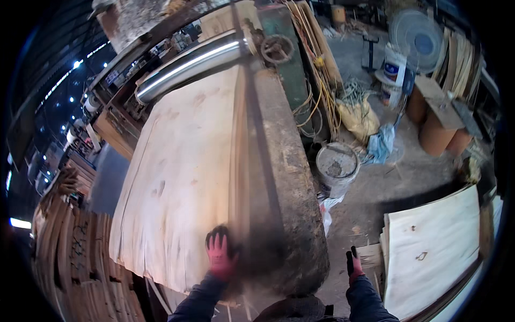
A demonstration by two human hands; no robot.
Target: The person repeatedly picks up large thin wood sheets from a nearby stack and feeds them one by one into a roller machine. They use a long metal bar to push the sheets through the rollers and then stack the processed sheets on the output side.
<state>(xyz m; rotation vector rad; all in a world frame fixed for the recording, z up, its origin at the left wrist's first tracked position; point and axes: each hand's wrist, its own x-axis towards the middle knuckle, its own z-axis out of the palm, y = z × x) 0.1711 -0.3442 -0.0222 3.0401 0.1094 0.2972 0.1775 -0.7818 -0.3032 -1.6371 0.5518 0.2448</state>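
My left hand [220,253], in a pink glove with dark fingertips, lies flat near the close right corner of a stack of pale wood veneer sheets [179,177]. Its fingers point away from me, and nothing shows in its grip. The stack rests on a long worn machine table, under a shiny metal roller [190,70] at its far end. My right hand [354,265], gloved alike, is seen from the side with fingers stretched out. It hangs beside another pile of pale veneer sheets [432,252] at the lower right, and no held thing shows.
The machine's dusty bed [292,182] runs along the stack's right side, with a handwheel [277,49] at the far end. A bucket [338,163] and a yellowish sack [358,118] stand beyond it. Stacked brown veneer [88,257] is at the left; a large fan [417,40] stands far right.
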